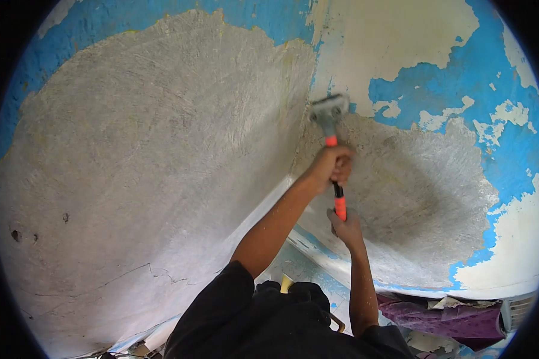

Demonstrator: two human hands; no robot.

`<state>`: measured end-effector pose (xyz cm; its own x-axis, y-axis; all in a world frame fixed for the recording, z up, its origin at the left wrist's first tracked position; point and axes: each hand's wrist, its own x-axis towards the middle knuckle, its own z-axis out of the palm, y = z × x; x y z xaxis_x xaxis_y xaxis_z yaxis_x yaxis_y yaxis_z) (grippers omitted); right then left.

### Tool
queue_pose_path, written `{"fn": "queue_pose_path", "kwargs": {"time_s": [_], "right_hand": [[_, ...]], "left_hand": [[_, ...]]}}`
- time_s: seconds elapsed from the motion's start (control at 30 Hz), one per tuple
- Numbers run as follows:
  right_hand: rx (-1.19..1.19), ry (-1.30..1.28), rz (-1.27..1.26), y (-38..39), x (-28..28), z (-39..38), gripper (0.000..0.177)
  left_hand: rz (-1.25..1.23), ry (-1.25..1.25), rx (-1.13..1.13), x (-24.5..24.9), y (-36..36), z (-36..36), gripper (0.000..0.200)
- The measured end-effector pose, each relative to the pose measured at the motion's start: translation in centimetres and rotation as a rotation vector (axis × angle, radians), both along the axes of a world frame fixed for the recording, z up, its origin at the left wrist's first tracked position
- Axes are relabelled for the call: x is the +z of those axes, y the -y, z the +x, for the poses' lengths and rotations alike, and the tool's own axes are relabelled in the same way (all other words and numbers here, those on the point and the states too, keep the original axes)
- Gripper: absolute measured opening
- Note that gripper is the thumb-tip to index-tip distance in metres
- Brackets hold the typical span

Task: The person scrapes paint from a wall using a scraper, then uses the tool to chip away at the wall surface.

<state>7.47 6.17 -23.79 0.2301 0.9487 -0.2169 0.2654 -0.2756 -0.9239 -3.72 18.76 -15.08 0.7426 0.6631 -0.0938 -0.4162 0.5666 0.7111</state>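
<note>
A long-handled wall scraper (340, 208) with an orange and black grip points up toward the corner between two walls. Its wide metal head lies over the right-hand wall (413, 173), near the edge of the remaining white and blue paint. My left hand (331, 165), slightly blurred, is wrapped round the upper part of the handle, just below the metal neck. Lower down, my right hand (346, 227) grips the end of the handle. Around the head, bare grey plaster meets peeling white paint.
The left wall (161, 131) is mostly bare grey plaster, with blue paint along its top and cracks low down. Flaking blue paint (509, 161) covers much of the far right. Below it lies a purple cloth (449, 320) beside a white slatted object (519, 312).
</note>
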Motion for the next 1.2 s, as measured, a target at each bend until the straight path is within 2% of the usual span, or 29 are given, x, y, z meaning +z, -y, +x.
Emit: {"fn": "queue_pose_path", "kwargs": {"time_s": [0.13,0.23,0.33,0.43,0.63,0.77,0.93,1.13,1.2], "right_hand": [[-0.006,0.068,0.032,-0.1,2.0,-0.4,0.028],[-0.033,0.016,-0.012,1.9,-0.6,0.0,0.028],[-0.022,-0.006,-0.002,2.2,-0.8,-0.5,0.026],[0.05,-0.107,-0.099,1.5,2.8,-0.8,0.031],[-0.002,-0.096,-0.109,4.2,2.7,-0.5,0.031],[0.047,-0.053,-0.146,4.2,7.2,-0.7,0.033],[0.005,-0.068,-0.091,6.8,8.0,-0.9,0.033],[0.014,-0.013,-0.077,5.2,8.4,-0.8,0.032],[0.021,-0.028,-0.12,6.3,8.1,-0.2,0.032]], "left_hand": [[0.0,0.033,0.037,0.9,-0.2,-0.2,0.042],[-0.031,-0.019,-0.046,-0.3,1.2,0.6,0.041],[-0.112,-0.057,-0.038,-1.0,0.8,0.2,0.041],[-0.084,0.037,-0.057,-0.1,-0.2,-0.6,0.041],[-0.138,0.036,-0.123,0.2,1.5,0.0,0.043],[-0.184,0.154,-0.13,1.3,0.7,-0.5,0.043],[-0.2,0.164,-0.227,2.6,2.4,-0.1,0.043],[-0.213,0.151,-0.101,2.4,1.3,-0.3,0.044],[-0.22,0.163,-0.144,2.1,2.3,0.1,0.043]]}}
